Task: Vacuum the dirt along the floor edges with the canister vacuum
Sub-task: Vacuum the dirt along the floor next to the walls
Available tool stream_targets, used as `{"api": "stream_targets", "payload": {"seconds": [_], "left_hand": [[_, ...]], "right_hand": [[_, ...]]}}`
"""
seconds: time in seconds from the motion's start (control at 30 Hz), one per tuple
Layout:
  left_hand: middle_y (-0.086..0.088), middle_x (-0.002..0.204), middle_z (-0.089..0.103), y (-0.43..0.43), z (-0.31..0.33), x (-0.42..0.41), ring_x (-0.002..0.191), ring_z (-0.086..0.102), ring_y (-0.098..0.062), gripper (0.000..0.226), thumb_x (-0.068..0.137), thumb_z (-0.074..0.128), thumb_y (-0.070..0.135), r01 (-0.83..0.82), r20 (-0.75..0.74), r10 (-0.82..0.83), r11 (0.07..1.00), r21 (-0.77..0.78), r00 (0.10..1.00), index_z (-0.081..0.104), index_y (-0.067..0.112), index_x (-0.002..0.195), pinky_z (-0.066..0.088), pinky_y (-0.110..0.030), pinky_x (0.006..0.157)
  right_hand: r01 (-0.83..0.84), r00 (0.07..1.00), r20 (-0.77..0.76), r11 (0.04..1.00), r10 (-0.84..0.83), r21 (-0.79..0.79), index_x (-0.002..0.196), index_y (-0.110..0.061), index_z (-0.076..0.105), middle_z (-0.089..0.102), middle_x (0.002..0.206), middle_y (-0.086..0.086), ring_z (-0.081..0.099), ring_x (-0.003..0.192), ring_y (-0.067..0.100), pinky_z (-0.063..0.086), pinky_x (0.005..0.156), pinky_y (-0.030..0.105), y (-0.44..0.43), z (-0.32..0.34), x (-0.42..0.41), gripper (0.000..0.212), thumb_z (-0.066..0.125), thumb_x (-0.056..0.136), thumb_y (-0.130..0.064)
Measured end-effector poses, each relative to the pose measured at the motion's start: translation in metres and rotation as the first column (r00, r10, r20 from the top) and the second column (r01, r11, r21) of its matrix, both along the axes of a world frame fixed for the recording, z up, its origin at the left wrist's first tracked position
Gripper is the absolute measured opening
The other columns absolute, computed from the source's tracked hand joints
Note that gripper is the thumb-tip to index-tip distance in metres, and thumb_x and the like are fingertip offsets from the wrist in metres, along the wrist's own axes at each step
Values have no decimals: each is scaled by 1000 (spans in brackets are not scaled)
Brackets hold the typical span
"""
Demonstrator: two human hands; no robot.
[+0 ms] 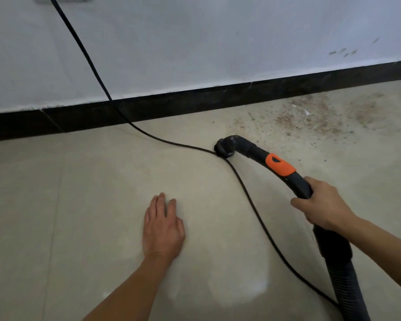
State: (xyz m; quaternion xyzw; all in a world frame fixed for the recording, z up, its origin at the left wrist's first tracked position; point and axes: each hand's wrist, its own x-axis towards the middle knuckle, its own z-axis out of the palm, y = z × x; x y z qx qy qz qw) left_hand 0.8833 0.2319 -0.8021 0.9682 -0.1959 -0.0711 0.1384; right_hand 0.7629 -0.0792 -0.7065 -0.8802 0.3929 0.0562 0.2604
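On floor [102, 181], nozzle [225, 148] beside dirt [308, 117]

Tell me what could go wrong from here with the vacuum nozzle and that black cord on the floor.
1. The cord runs right against the nozzle, so suction may grab it or the nozzle may drag it along.
2. The dirt lies to the nozzle's right by the baseboard; if the right hand on the handle sweeps that way, the cord could get pulled through the grit and scatter it.

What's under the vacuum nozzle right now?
The black cord passes under the near edge of the nozzle. Whatever else lies beneath is covered by the nozzle itself.
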Motion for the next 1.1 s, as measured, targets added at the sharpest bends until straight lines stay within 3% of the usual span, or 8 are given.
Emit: {"api": "stream_targets", "payload": {"seconds": [0.2,0.47,0.6,0.77,0.87,0.93,1.1], "left_hand": [[-28,130,55,-2,-1,-3,122,52,-43,56,79,31,24,8,7,-8,1000,13,1000,65,0,116,45,-50,98],[-26,131,55,-2,-3,-2,123,51,-41,55,79,32,24,2,7,-2,1000,16,1000,64,1,117,45,-49,99],[-25,131,55,-2,-3,0,123,51,-41,54,78,33,24,-2,15,2,1000,16,1000,65,2,117,44,-48,100],[-24,132,55,-1,-5,1,124,51,-40,54,78,35,25,3,13,-3,1000,27,1000,65,4,118,42,-48,101],[-23,132,55,0,-5,2,124,51,-40,54,78,35,26,6,7,-6,999,41,1000,65,5,118,43,-48,101],[-23,133,55,0,-5,1,125,50,-39,54,79,34,26,7,8,-7,999,41,1000,64,5,118,43,-48,101],[-23,133,55,0,-5,2,125,51,-39,54,79,34,26,4,6,-4,999,35,1000,64,5,118,43,-47,101]], "right_hand": [[180,982,53,982,-183,50,80,-13,56,61,53,13,56,35,23,47,42,30,-13,0,-36,15,69,74,-9],[178,979,103,984,-179,12,80,-18,54,65,63,13,65,47,30,57,56,40,-23,-4,44,16,68,73,-15],[219,966,123,973,-227,77,84,-19,57,67,69,15,65,50,31,60,59,47,-32,-8,80,19,70,72,-15],[191,964,160,973,-210,126,86,-14,58,65,69,16,61,46,28,57,51,39,-24,-13,114,21,71,70,-13],[78,988,126,990,-93,121,84,-17,55,63,67,14,59,43,25,51,45,31,-13,-14,127,19,69,72,-12],[6,996,85,995,-14,95,85,-18,56,62,63,12,57,40,23,47,42,28,-13,-8,128,18,68,73,-13],[10,999,31,999,-8,-43,91,-14,57,65,64,14,62,44,24,45,46,26,-37,10,102,19,69,76,-14]]}}
